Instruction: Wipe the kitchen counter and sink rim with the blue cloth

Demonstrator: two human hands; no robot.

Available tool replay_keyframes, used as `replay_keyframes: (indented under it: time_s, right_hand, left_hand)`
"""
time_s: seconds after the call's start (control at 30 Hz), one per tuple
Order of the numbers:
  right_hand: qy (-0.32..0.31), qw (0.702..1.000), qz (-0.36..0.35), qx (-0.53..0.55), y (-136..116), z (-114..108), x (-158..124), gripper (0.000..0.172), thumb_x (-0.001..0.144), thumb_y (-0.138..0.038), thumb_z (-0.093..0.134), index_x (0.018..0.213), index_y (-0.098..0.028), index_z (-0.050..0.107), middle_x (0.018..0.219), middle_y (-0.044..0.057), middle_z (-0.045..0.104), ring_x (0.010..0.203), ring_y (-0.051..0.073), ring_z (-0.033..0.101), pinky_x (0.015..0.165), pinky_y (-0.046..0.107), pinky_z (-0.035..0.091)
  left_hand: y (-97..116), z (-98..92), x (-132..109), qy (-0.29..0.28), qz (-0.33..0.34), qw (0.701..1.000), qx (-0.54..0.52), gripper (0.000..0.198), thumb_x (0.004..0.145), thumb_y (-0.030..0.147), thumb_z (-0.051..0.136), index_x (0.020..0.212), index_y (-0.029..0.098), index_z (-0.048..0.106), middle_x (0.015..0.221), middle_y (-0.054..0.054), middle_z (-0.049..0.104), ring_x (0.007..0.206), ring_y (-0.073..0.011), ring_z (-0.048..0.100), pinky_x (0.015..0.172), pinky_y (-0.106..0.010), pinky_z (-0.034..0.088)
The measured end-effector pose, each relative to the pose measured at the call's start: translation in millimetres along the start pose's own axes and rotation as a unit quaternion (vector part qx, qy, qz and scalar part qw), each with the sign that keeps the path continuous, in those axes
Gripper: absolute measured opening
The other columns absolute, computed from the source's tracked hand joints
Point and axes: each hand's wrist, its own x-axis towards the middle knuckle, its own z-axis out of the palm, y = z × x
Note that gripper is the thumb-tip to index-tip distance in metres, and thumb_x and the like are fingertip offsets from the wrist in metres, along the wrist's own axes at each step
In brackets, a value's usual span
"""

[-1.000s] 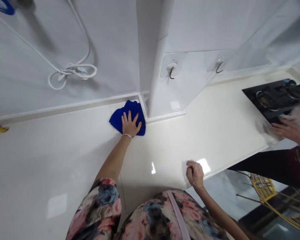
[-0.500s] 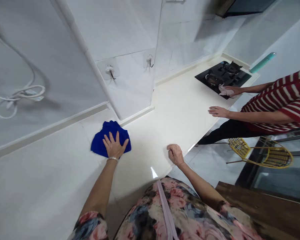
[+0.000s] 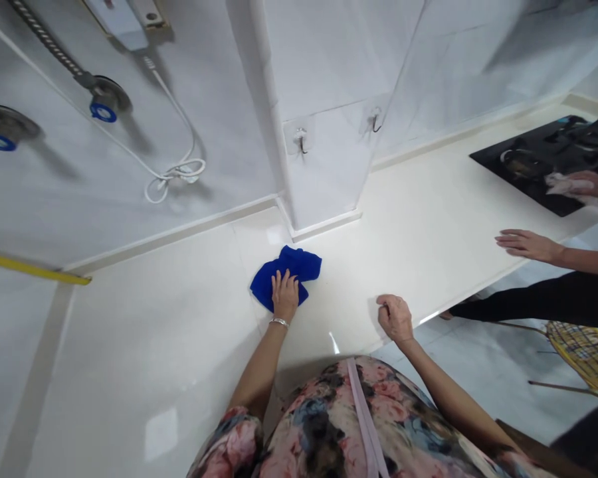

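A crumpled blue cloth [image 3: 264, 282] lies on the pale countertop [image 3: 179, 318], close to the foot of the wall pillar. Over it presses my left hand [image 3: 285, 295], palm down, its fingers drawn in on the fabric and a bracelet at the wrist. The thumb is hard to make out. My right hand [image 3: 396, 317] rests as a loose fist near the counter's front edge, with nothing visible in it.
A co-worker's hand [image 3: 531, 245] lies on the counter at right; the other holds a pale cloth [image 3: 561, 184] on the black gas hob [image 3: 518, 162]. Hooks [image 3: 301, 141] hang on the pillar [image 3: 329, 172]. Left are a coiled white cable [image 3: 174, 176], valves [image 3: 104, 106] and a yellow pipe [image 3: 34, 267].
My view has swung left, bringing the valves and yellow pipe in. Under my left hand the blue cloth has bunched and folded, and the fingers have drawn together. My right fist stays near the edge.
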Motion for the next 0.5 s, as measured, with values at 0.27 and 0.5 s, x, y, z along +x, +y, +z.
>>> replay_keyframes:
  time_s: [0.27, 0.5]
  right_hand:
    - [-0.001, 1.0, -0.002, 0.005, -5, -2, 0, 0.027, 0.086, -0.006, 0.049, 0.101, -0.025, 0.062, 0.096, 0.004, 0.07, 0.089, 0.023, 0.061, 0.083, 0.038, 0.047]
    - [-0.008, 1.0, -0.013, -0.006, -5, -2, 2, 0.027, 0.086, -0.005, 0.048, 0.1, -0.026, 0.059, 0.095, 0.003, 0.07, 0.09, 0.024, 0.064, 0.082, 0.039, 0.05]
  left_hand:
    - [-17, -22.8, 38, 0.172, -0.16, 0.969, -0.079, 0.065, 0.109, 0.052, 0.015, 0.114, 0.015, 0.068, 0.103, -0.017, 0.075, 0.107, -0.0274, 0.072, 0.101, -0.046, 0.055]
    - [11, -35.7, 118, 0.203, -0.13, 0.956, -0.168, 0.069, 0.109, 0.06, 0.013, 0.138, 0.016, 0.058, 0.132, -0.015, 0.069, 0.129, -0.0234, 0.062, 0.114, -0.039, 0.047]
